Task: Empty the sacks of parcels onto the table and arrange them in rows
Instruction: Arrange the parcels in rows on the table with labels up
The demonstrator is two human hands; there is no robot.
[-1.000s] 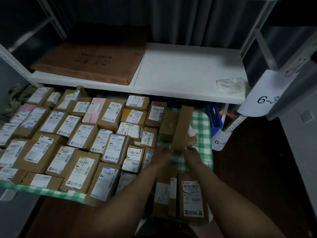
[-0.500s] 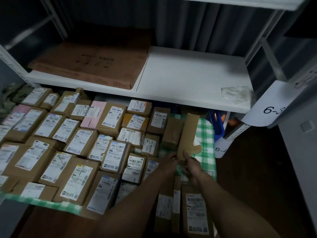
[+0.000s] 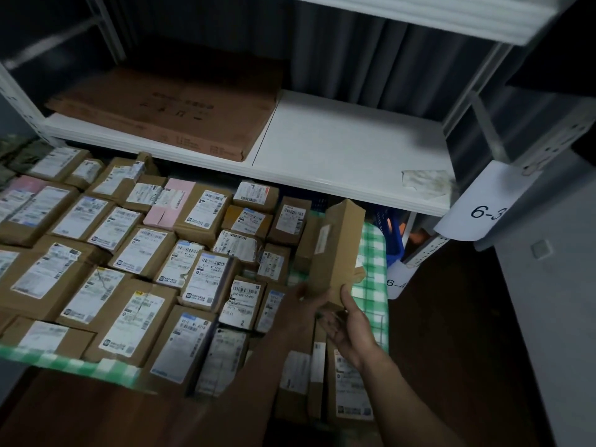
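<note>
- A long, narrow parcel [image 3: 338, 246] of plain brown cardboard is held up on end, tilted slightly to the right, above the right end of the table [image 3: 374, 285], which is covered in green-and-white check.
- A pale label is seen along its left face, and a loose flap sticks out low on its right side.
- Its lower end is gripped by the left hand [image 3: 303, 300] from the left and by the right hand [image 3: 350, 321] from below, thumb pressed to the cardboard.
- The rest of the table is filled with rows of labelled brown boxes [image 3: 138, 253]; a pink box [image 3: 169, 201] lies among them.
- A white shelf [image 3: 338, 150] is seen behind.
</note>
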